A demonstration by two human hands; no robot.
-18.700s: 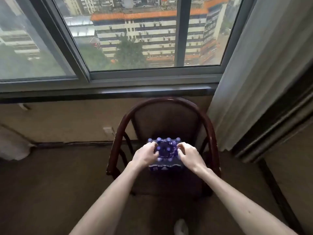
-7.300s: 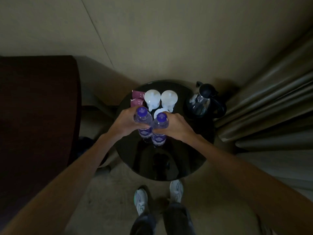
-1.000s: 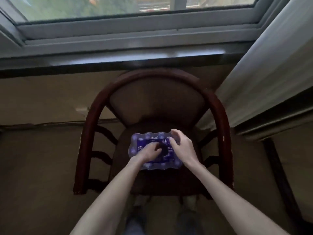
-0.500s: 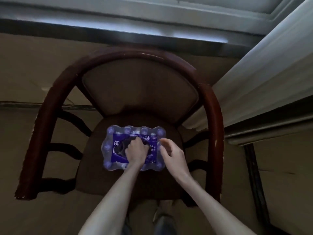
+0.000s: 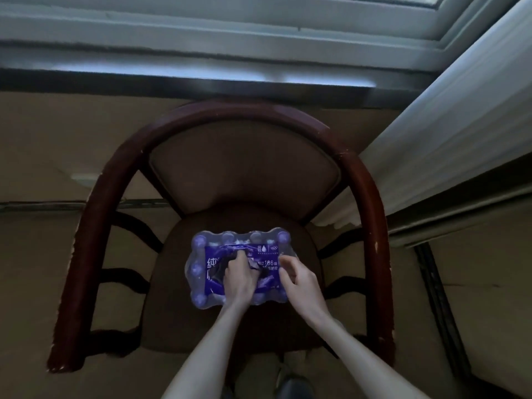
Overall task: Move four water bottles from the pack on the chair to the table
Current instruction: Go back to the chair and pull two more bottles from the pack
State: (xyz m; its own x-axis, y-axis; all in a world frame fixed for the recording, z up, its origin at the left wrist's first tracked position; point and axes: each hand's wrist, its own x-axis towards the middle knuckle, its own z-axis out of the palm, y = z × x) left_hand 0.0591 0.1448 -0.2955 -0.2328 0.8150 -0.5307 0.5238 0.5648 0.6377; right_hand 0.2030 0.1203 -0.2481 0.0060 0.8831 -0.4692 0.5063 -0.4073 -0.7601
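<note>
A dim carpeted floor (image 5: 34, 283) is filling the near ground, and on it a wooden armchair (image 5: 371, 226) is standing under a window sill (image 5: 201, 79), a pale curtain (image 5: 449, 125) hanging to its right. On the seat, the shrink-wrapped pack (image 5: 201, 272) of purple-capped bottles is lying flat. The left hand (image 5: 240, 279) is reaching into a torn opening in the wrap, its grip curled as if around a bottle top, though whether it is closed on one I cannot tell. The right hand (image 5: 298, 279) is resting at the pack's right edge, fingers loosely bent, holding nothing. Judging by this, extraction is in hand; next, a bottle needs pulling straight up, clear of the film.
</note>
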